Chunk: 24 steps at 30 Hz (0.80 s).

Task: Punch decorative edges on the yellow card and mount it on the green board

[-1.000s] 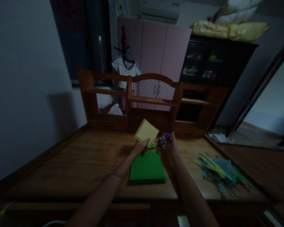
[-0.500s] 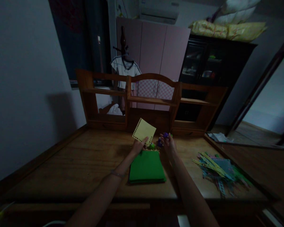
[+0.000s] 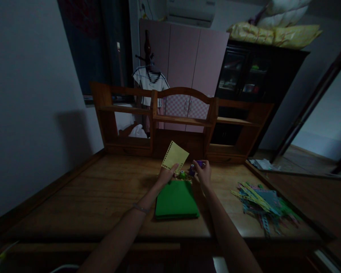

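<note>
My left hand (image 3: 167,174) pinches a pale yellow square sheet (image 3: 175,156) by its near edge, thumb on top. Rows of small holes run along the sheet's left and near edges. In the fingers of my right hand (image 3: 204,174) is a small purple object (image 3: 199,163), too small and dark to name exactly. Just left of that hand stands a second small purple object (image 3: 192,170). Between my hands sits a small round green object (image 3: 182,174) with small yellowish bits around it. Nearer to me lies a stack of green sheets (image 3: 176,200).
A loose pile of coloured strips and sheets with holes (image 3: 258,203) lies on the right of the wooden desk (image 3: 102,193). A wooden shelf unit (image 3: 182,120) rises along the back edge. A wall borders the left side.
The yellow sheet has shifted slightly right and turned a little. My right hand has turned over, its fingers now closed around the purple object from above.
</note>
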{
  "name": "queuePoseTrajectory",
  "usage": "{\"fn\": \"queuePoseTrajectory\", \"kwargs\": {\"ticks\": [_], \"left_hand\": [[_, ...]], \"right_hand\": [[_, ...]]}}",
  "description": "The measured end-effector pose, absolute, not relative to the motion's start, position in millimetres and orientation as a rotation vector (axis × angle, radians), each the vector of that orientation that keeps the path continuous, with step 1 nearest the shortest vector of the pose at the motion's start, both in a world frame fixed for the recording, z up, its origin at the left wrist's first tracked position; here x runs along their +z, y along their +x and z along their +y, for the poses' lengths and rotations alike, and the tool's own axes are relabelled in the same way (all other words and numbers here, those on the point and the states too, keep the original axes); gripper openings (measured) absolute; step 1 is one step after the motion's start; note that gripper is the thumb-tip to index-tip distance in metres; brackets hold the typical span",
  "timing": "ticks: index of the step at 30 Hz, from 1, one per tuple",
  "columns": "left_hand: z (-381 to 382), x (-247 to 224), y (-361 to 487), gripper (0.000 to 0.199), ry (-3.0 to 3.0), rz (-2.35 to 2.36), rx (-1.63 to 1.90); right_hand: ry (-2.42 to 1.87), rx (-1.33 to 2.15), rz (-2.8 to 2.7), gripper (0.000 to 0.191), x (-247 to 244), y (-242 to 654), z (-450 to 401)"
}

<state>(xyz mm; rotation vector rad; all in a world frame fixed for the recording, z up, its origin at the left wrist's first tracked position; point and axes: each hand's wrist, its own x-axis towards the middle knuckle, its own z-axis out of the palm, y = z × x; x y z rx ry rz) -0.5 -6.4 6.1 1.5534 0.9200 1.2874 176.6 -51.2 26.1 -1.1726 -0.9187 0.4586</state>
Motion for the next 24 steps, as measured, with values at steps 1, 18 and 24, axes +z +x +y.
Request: {"fn": "queuePoseTrajectory", "kwargs": {"ticks": [1, 18, 24], "left_hand": [[-6, 6, -1, 0.044, 1.560, 0.930, 1.281], [-8, 8, -1, 0.044, 1.528, 0.919, 1.292], [-12, 11, 3, 0.039, 1.459, 0.772, 1.300]], "right_hand": [[-1.202, 0.397, -0.965, 0.036, 26, 176, -52], [-1.995, -0.238, -1.494, 0.032, 27, 189, -61], [-2.214, -0.320, -1.553, 0.040, 25, 194, -63]]}}
